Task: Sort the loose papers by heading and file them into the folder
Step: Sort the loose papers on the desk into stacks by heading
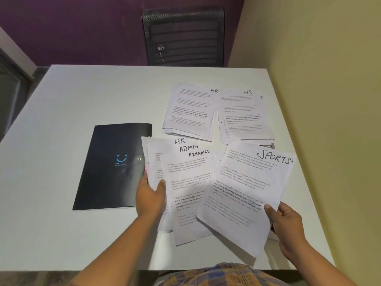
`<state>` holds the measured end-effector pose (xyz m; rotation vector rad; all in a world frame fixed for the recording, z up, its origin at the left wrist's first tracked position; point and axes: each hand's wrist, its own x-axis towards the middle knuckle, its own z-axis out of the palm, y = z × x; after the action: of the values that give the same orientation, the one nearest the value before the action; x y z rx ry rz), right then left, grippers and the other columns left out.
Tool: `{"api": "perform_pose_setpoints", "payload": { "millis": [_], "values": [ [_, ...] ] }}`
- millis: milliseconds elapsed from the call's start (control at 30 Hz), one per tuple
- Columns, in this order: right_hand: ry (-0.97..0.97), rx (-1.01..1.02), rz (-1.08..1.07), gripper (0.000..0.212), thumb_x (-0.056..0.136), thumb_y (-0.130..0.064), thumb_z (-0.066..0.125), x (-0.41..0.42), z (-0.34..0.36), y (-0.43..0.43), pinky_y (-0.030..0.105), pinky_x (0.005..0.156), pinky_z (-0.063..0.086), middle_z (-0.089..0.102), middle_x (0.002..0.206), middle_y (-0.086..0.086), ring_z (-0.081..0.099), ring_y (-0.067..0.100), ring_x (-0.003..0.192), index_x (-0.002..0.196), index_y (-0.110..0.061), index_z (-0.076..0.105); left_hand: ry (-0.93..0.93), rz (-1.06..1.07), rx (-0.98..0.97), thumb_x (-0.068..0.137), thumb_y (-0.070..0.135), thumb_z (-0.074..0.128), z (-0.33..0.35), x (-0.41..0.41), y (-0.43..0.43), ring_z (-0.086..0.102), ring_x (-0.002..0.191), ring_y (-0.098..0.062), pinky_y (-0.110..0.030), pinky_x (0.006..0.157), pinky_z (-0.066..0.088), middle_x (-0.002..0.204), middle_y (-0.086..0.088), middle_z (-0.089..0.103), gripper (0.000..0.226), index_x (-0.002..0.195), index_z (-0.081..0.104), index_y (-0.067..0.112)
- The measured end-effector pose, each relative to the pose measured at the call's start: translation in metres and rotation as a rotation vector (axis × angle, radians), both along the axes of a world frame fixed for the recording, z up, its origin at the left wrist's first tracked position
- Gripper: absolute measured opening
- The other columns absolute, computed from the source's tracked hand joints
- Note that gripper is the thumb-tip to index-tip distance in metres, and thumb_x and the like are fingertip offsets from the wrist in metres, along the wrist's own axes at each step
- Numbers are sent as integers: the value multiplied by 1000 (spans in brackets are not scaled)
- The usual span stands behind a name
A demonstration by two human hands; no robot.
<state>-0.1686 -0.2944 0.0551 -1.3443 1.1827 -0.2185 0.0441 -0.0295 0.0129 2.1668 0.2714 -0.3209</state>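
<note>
A black folder point(112, 166) with a blue smiley lies shut on the white table point(82, 100), left of centre. My left hand point(150, 196) grips a fanned bunch of sheets point(185, 178) headed HR, ADMIN and FINANCE, right beside the folder's right edge. My right hand point(286, 226) holds a stack topped by a sheet headed SPORTS point(245, 190), tilted and lifted above the table near its front right. Two piles lie further back: one headed HR point(189, 110) and another headed HR point(245, 116), with a sheet ending in "S" peeking from under the second.
A black mesh chair point(183, 36) stands behind the table's far edge. A yellowish wall point(329, 100) runs along the table's right side. A purple wall is at the back. My checked shirt shows at the bottom edge.
</note>
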Motion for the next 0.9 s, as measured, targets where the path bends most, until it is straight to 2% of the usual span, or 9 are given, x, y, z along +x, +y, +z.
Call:
{"api": "perform_pose_setpoints", "payload": {
  "millis": [67, 133, 300, 433, 500, 633, 767, 833, 900],
  "values": [
    [9, -13, 15, 15, 97, -10, 59, 1, -2, -2, 41, 75, 47, 72, 86, 12, 60, 29, 78, 105, -11, 71, -134, 27, 137, 85, 29, 69, 9, -5, -4, 58, 111, -25, -42, 91, 51, 129, -3, 52, 49, 128, 50, 17],
    [14, -14, 36, 13, 97, -13, 59, 3, -2, -2, 41, 71, 46, 73, 91, 16, 62, 31, 80, 101, -16, 71, -159, 1, 47, 86, 25, 70, 21, -8, -14, 57, 112, -22, -37, 93, 50, 131, -4, 52, 51, 132, 49, 14],
    [2, 27, 141, 17, 99, -18, 56, 16, 9, 4, 40, 67, 52, 77, 98, 4, 71, 32, 89, 107, -19, 71, 139, -221, -266, 89, 29, 69, 55, -16, -43, 64, 95, -14, -26, 79, 57, 114, -1, 64, 40, 124, 55, 16],
    [-54, 127, 215, 21, 99, -16, 56, 29, 21, 3, 41, 80, 60, 77, 104, -1, 73, 24, 95, 114, -21, 70, 355, -384, -525, 97, 15, 58, 81, -28, -58, 70, 73, 0, -8, 59, 50, 92, 1, 72, 25, 113, 63, -4],
    [-76, 165, 231, 22, 99, -14, 56, 32, 24, -1, 40, 83, 59, 77, 106, 0, 73, 24, 96, 115, -20, 70, 394, -405, -601, 98, 9, 55, 84, -31, -60, 74, 76, -8, -13, 59, 53, 86, 2, 77, 19, 108, 66, -2],
    [-42, 225, 249, 17, 97, -19, 60, 36, 21, -13, 36, 79, 55, 77, 101, 6, 72, 24, 88, 103, -9, 72, 309, -364, -479, 96, 20, 59, 77, -28, -57, 74, 87, -28, -32, 69, 59, 90, -4, 78, 17, 99, 72, 10],
    [139, 74, 18, 15, 92, -24, 65, 30, -4, -29, 38, 69, 50, 70, 85, 10, 61, 24, 70, 95, -10, 71, 300, -242, -486, 96, 22, 60, 69, -26, -51, 74, 83, -30, -43, 75, 60, 91, -8, 78, 15, 101, 73, 16],
    [367, -129, -37, 24, 90, -29, 65, 21, -25, -40, 34, 78, 49, 70, 102, 8, 63, 24, 85, 106, -11, 67, 298, -186, -508, 96, 20, 60, 67, -26, -49, 74, 79, -29, -40, 71, 59, 90, -9, 78, 14, 102, 72, 14],
    [603, -238, 28, 52, 85, -46, 65, 12, -42, -48, 37, 86, 52, 64, 119, 11, 63, 32, 103, 122, -10, 59, 309, -149, -522, 96, 17, 60, 65, -26, -47, 74, 78, -29, -40, 71, 59, 89, -9, 78, 13, 100, 72, 14]
  ]
}}
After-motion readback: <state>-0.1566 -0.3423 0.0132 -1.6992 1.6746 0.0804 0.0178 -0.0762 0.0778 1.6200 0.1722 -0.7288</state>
